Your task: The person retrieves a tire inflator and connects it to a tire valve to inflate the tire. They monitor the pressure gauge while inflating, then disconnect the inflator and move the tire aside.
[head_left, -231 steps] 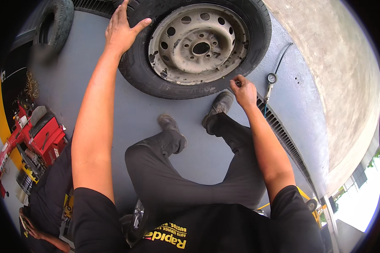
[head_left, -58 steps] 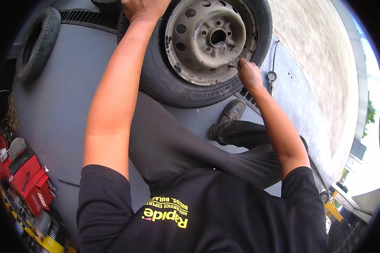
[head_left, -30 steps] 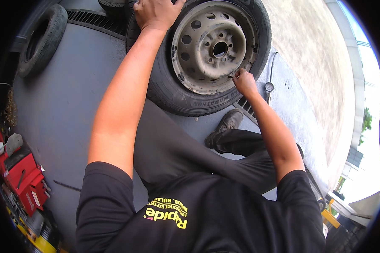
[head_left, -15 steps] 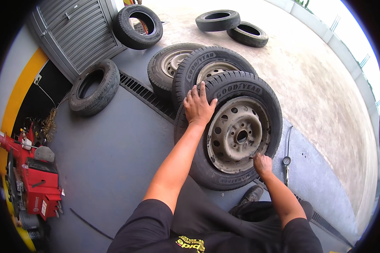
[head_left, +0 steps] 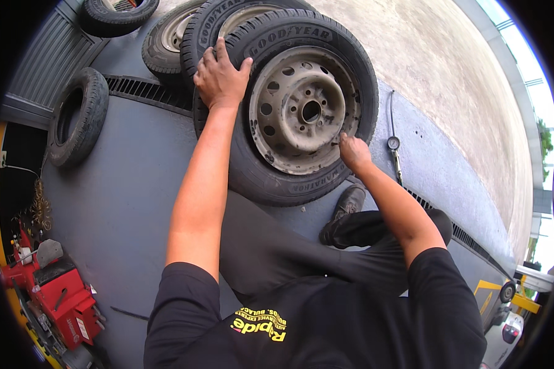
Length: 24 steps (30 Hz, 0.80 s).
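A black tyre (head_left: pixel 255 163) mounted on a worn beige steel wheel (head_left: pixel 320 101) leans back in front of me, its outer face toward me. My left hand (head_left: pixel 221 77) lies on the tyre's upper left tread and shoulder with the fingers spread. Down at the lower right edge of the rim, my right hand (head_left: pixel 354 152) is closed in a pinch at the small dark valve stem (head_left: pixel 335 144). The fingers hide most of that stem. Behind this tyre rest a second mounted tyre (head_left: pixel 194 40) and a third one (head_left: pixel 157 52).
A tyre inflator gauge (head_left: pixel 393 143) with a hose lies on the floor to the right. Loose tyres (head_left: pixel 80 117) stand at the left by a grey shutter (head_left: pixel 40 67). A floor grate (head_left: pixel 148 93) runs behind. Red machinery (head_left: pixel 64 304) is at the lower left.
My view has tilted down and turned, so the wheel appears higher and further left. Both hands keep their places on the tyre and at the rim edge.
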{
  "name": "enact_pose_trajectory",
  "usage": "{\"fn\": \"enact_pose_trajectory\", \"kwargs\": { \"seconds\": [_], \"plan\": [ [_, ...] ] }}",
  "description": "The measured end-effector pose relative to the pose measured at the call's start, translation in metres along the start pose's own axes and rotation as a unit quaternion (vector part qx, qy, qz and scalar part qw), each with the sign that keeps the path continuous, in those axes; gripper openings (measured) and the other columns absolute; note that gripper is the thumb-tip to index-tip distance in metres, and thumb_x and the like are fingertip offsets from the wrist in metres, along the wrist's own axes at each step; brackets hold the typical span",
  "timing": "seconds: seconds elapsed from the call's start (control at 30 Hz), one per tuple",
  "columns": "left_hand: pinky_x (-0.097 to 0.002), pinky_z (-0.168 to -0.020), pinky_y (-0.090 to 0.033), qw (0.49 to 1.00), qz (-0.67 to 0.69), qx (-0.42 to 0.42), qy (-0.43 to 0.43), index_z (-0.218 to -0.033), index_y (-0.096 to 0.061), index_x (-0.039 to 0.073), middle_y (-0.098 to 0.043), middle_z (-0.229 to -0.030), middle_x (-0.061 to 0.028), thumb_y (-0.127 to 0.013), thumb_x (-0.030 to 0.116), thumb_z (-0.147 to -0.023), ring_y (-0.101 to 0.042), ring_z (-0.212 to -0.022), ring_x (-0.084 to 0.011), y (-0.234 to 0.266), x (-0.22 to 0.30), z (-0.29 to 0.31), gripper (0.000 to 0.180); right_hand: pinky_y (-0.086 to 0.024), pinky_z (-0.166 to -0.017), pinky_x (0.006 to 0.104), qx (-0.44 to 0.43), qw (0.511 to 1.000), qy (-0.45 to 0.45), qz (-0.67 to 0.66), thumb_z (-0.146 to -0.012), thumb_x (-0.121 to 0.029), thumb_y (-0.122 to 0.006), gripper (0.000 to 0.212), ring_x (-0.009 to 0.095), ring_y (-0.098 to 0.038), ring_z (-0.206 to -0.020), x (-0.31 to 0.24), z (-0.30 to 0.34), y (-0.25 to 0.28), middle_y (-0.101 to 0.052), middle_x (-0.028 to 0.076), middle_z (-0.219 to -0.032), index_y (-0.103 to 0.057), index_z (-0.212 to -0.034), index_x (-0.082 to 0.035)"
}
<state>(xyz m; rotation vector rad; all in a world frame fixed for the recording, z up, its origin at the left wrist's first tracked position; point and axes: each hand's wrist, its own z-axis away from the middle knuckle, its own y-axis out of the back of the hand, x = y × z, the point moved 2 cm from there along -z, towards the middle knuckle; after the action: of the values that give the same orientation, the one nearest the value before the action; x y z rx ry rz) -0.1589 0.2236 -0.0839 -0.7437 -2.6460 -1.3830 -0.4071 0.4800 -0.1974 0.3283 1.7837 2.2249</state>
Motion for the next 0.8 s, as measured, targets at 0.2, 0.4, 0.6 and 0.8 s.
{"fn": "enact_pose_trajectory", "kwargs": {
  "seconds": [0.2,0.4,0.6,0.8],
  "plan": [
    [-0.0491,-0.096,-0.046,1.0,-0.01,0.012,0.019,-0.145,-0.044,0.016,-0.057,-0.131,-0.0114,-0.074,0.049,-0.079,-0.056,-0.118,-0.032,0.001,0.006,0.0,0.079,-0.056,-0.079,0.0481,-0.041,0.998,-0.044,-0.027,-0.098,-0.03,-0.049,0.034,0.041,-0.07,-0.087,0.001,-0.007,-0.002,-0.07,0.026,-0.087,-0.063,-0.094,0.001],
    [-0.0474,-0.095,-0.047,1.0,-0.018,-0.006,0.012,-0.143,-0.046,0.013,-0.057,-0.13,-0.0116,-0.071,0.05,-0.082,-0.057,-0.117,-0.0322,0.006,0.009,-0.001,0.076,-0.055,-0.084,0.0488,-0.047,0.997,-0.056,-0.018,-0.099,-0.037,-0.05,0.041,0.042,-0.068,-0.096,-0.005,0.001,0.011,-0.069,0.029,-0.092,-0.061,-0.102,0.002],
    [-0.0474,-0.095,-0.047,1.0,-0.018,-0.007,0.015,-0.143,-0.047,0.013,-0.058,-0.13,-0.0117,-0.07,0.05,-0.082,-0.057,-0.116,-0.0321,0.007,0.01,-0.001,0.075,-0.054,-0.078,0.0514,-0.039,0.999,-0.003,0.004,-0.098,-0.035,-0.055,0.037,0.044,-0.068,-0.088,0.004,-0.003,0.005,-0.068,0.028,-0.087,-0.055,-0.105,0.001],
    [-0.0477,-0.096,-0.046,1.0,-0.015,-0.001,0.017,-0.143,-0.046,0.013,-0.058,-0.127,-0.0118,-0.071,0.051,-0.082,-0.057,-0.117,-0.0319,0.01,0.011,-0.002,0.076,-0.055,-0.076,0.051,-0.035,0.999,-0.01,0.015,-0.1,-0.04,-0.05,0.041,0.041,-0.07,-0.085,0.005,-0.003,0.009,-0.069,0.026,-0.083,-0.062,-0.101,-0.001]
  ]
}}
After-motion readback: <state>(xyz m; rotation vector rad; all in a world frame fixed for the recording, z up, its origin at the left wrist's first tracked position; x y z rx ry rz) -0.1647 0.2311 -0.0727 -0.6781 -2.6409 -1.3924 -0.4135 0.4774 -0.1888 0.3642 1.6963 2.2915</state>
